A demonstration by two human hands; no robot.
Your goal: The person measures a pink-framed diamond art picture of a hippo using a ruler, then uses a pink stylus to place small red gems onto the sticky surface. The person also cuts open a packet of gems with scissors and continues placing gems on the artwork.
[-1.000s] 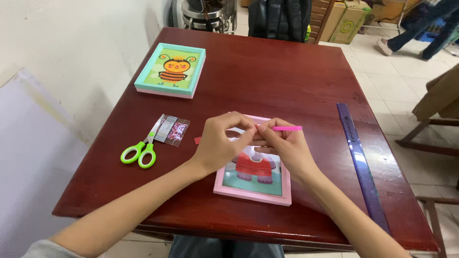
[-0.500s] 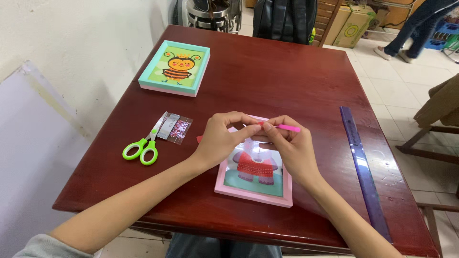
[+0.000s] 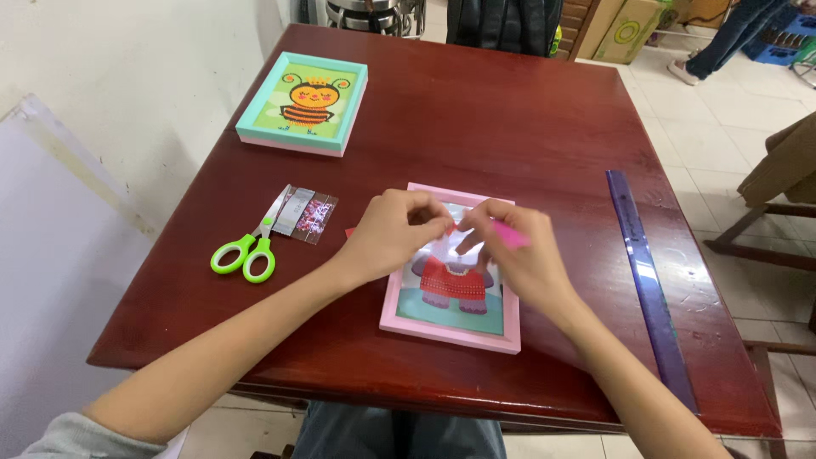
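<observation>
A pink-framed picture (image 3: 448, 321) of a figure in a red dress lies flat on the dark red table (image 3: 510, 110) in front of me. My left hand (image 3: 393, 234) hovers over its upper left part with the fingers pinched together; what it pinches is too small to make out. My right hand (image 3: 514, 255) is over the upper right part and holds a pink pen-like stick (image 3: 510, 235). The fingertips of both hands nearly meet above the picture.
Green-handled scissors (image 3: 246, 251) and small clear packets (image 3: 304, 214) lie to the left of the picture. A teal-framed bee picture (image 3: 304, 104) sits at the far left. A long purple ruler (image 3: 648, 280) lies along the right side. A wall runs on the left; a person stands far back.
Both hands have drawn closer together over the top of the pink frame, and the pink stick now points less far to the right.
</observation>
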